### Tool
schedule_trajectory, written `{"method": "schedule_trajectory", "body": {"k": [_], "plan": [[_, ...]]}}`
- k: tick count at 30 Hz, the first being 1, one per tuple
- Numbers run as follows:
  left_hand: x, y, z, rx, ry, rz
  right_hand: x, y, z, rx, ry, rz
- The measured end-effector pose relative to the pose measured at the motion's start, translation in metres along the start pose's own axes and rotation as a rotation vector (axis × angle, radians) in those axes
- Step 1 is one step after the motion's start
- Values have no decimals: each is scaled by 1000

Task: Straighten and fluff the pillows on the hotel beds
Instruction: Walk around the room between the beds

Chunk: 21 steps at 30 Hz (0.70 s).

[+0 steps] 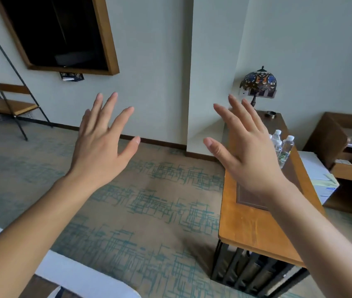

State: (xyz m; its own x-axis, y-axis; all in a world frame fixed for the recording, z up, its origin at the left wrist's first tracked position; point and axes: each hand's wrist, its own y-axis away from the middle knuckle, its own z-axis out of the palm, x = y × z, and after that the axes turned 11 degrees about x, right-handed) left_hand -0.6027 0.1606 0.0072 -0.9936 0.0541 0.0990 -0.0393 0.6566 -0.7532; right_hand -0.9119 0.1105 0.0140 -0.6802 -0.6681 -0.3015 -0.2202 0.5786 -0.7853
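Observation:
My left hand [100, 143] and my right hand [246, 151] are raised in front of me, palms away, fingers straight and spread. Neither holds anything. Both hover in the air above the patterned carpet [149, 201], facing the wall. A strip of white bedding [80, 274] shows at the bottom left under my left forearm. No pillow is in view.
A wooden desk [254, 231] stands at the right with water bottles [284, 147] and a stained-glass lamp [257, 82] on it. A framed television [63, 33] hangs on the wall. A metal and wood shelf [9, 106] stands at the left. A wooden cabinet [342, 155] sits at the far right.

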Motion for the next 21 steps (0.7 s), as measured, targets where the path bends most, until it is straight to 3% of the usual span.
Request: {"method": "schedule_trajectory", "body": {"k": [11, 21], "plan": [[-96, -41, 42, -9, 12, -33, -14, -61, 103, 3, -140, -3], [-186, -38, 63, 21, -52, -212, -32, -124, 221, -96, -320, -107]]}}
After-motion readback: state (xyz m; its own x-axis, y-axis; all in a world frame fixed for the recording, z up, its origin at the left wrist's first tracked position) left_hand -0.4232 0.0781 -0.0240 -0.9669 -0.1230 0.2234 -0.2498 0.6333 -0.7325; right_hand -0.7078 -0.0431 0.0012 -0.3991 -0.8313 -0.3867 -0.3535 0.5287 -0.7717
